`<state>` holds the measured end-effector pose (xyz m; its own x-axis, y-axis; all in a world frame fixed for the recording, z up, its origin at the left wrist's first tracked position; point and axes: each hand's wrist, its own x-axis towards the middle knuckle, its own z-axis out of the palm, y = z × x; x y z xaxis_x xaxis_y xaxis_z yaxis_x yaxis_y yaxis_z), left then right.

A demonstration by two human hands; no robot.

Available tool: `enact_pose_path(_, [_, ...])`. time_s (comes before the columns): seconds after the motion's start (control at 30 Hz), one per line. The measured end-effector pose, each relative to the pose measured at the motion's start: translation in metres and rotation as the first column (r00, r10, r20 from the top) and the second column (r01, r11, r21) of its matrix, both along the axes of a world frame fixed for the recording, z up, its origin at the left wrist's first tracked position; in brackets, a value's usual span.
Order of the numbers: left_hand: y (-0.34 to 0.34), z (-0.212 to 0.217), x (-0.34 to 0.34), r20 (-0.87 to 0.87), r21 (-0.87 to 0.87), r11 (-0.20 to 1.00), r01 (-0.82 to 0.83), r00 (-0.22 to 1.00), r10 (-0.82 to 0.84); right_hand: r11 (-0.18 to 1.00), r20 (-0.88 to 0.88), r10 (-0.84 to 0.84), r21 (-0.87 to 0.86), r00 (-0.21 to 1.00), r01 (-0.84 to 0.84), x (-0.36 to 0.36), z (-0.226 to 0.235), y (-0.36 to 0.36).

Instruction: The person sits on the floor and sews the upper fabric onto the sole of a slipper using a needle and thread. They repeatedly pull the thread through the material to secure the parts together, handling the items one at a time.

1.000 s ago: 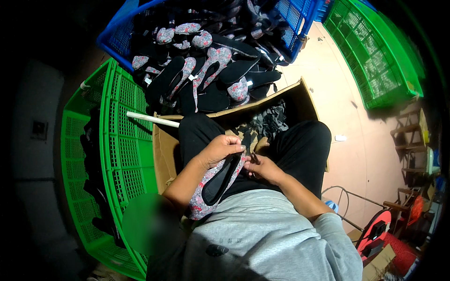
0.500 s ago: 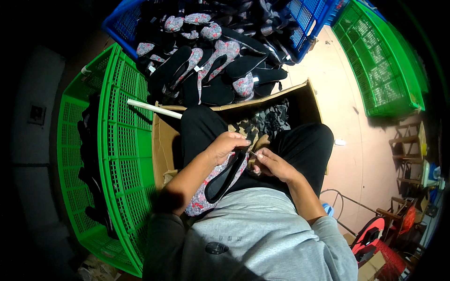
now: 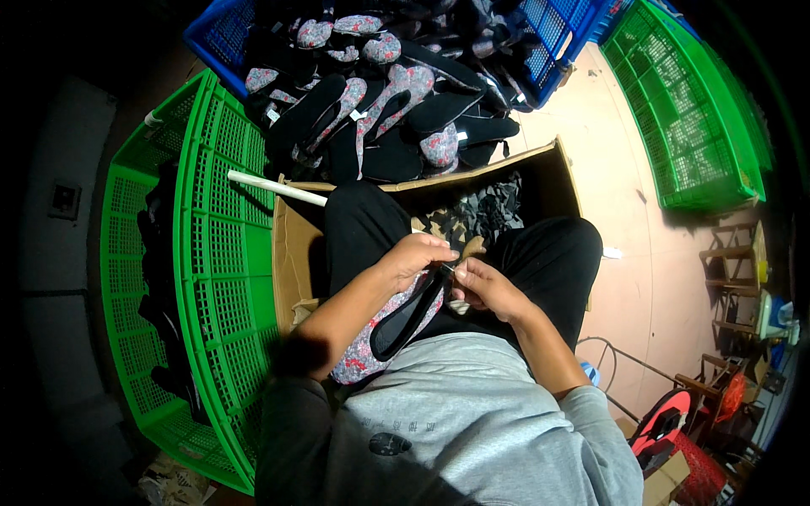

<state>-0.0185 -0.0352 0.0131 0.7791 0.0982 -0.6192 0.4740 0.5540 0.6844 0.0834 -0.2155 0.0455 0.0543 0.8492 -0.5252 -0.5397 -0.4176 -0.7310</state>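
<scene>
A floral-patterned cloth shoe [image 3: 396,319] with a black lining lies across my lap, its opening facing up. My left hand [image 3: 413,257] grips the shoe at its far end. My right hand [image 3: 483,288] pinches something small at that same end, right beside the left fingers; what it holds is too small to tell. Both hands meet above my black trousers [image 3: 548,261].
An open cardboard box [image 3: 540,181] with dark scraps sits between my knees. A blue crate [image 3: 540,34] heaped with similar floral and black shoes stands ahead. Green crates stand at my left [image 3: 211,278] and far right [image 3: 692,126]. A white stick [image 3: 274,188] rests on the box edge.
My hands stay on the shoe's far end with only small finger movements. The view has shifted slightly as my head moved.
</scene>
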Motion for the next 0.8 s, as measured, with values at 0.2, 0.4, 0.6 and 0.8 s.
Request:
enact_pose_path(0.2, [-0.002, 0.0, 0.001, -0.024, 0.021, 1.0, -0.006, 1.0, 0.007, 1.0, -0.007, 0.002, -0.004, 1.0, -0.002, 0.0, -0.003, 0.001])
enact_pose_path(0.4, [-0.002, -0.008, 0.002, -0.049, 0.04, 0.999, -0.014, 0.999, 0.016, 1.0, 0.065, -0.017, 0.017, 0.998, 0.016, -0.003, -0.009, 0.001])
enact_pose_path(0.6, [-0.003, -0.01, 0.003, -0.034, 0.032, 0.999, -0.022, 0.999, 0.023, 0.998, 0.075, -0.06, 0.025, 0.995, 0.058, -0.006, -0.011, 0.0])
enact_pose_path(0.8, [-0.001, -0.009, 0.003, -0.043, -0.029, 0.999, -0.018, 0.999, 0.017, 0.998, 0.066, -0.057, 0.009, 0.996, 0.056, -0.005, -0.01, 0.002])
